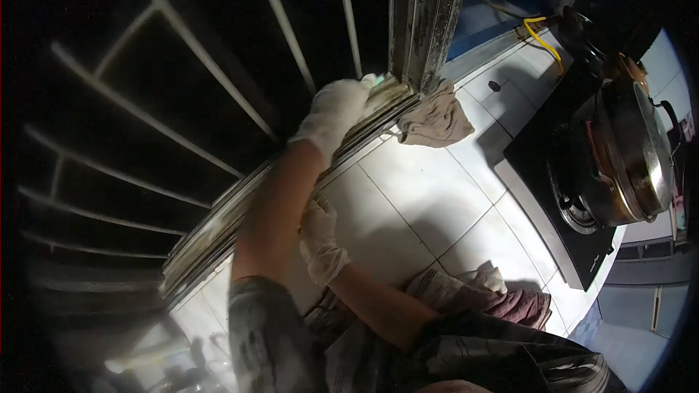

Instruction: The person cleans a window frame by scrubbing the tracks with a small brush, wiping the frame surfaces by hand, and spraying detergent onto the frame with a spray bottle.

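Observation:
My left hand (336, 113), in a whitish glove, reaches to the corner of the dirty window track (386, 94). Its fingers close round a small pale green thing, of which only a bit shows. Lower down, my right hand (320, 240), gloved too, rests by the sill's inner edge over the white tiles (386, 204). Its fingers are curled, with a speck of yellow-orange beside them; what they hold is mostly hidden. A crumpled beige cloth (438, 118) lies at the track's end, beside the worn window frame (422, 22).
Metal bars (196, 36) cross the dark opening at the left. On the right, a black gas stove (539, 153) bears a large lidded pan (633, 153). Striped and maroon cloths (502, 304) lie near my right forearm. A yellow cord (542, 40) hangs behind the stove.

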